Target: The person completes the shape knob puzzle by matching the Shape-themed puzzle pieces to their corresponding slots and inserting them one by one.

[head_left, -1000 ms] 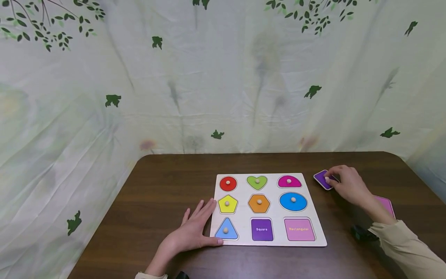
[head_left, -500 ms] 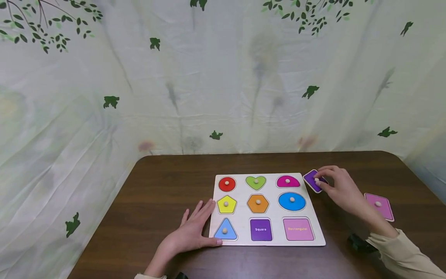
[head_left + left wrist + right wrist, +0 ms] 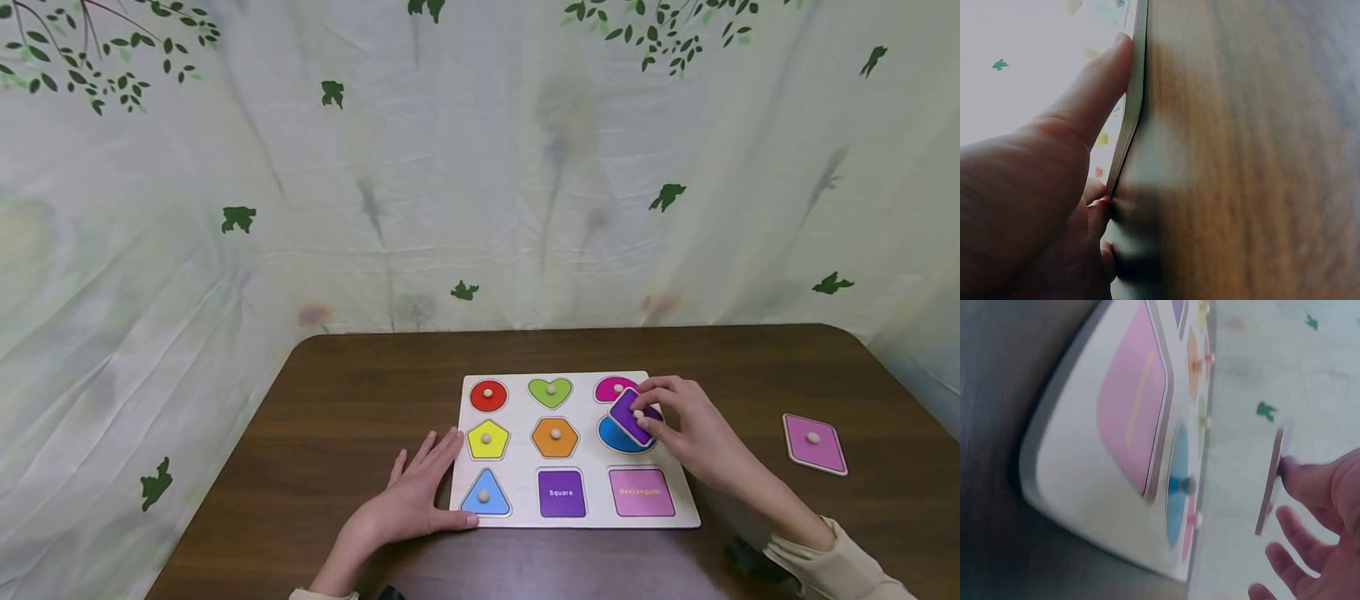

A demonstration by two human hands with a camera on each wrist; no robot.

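Observation:
Between thumb and fingers, my right hand (image 3: 693, 429) pinches the knob of a purple square puzzle piece (image 3: 628, 414). The piece is tilted above the blue oval (image 3: 618, 439) and hides part of it. In the right wrist view the piece (image 3: 1270, 481) shows edge-on, apart from the board. My left hand (image 3: 412, 492) has its fingers extended along the left edge of the white puzzle board (image 3: 521, 457), its thumb at the near corner. In the left wrist view the thumb (image 3: 1100, 84) lies against the board's edge. A "Square" recess (image 3: 562, 496) and a "Rectangular" recess (image 3: 641, 493) show bare printed bottoms.
A pink rectangular piece (image 3: 815, 444) with a knob lies on the brown table (image 3: 360, 392), right of the board. Red circle (image 3: 480, 398), green heart, orange hexagon, yellow pentagon and blue triangle pieces sit in the board. A leaf-printed curtain (image 3: 510, 183) hangs behind the table.
My right hand has carried the purple square piece left, from the table beside the board to above the board. The pink piece is now fully uncovered. My left hand stays put.

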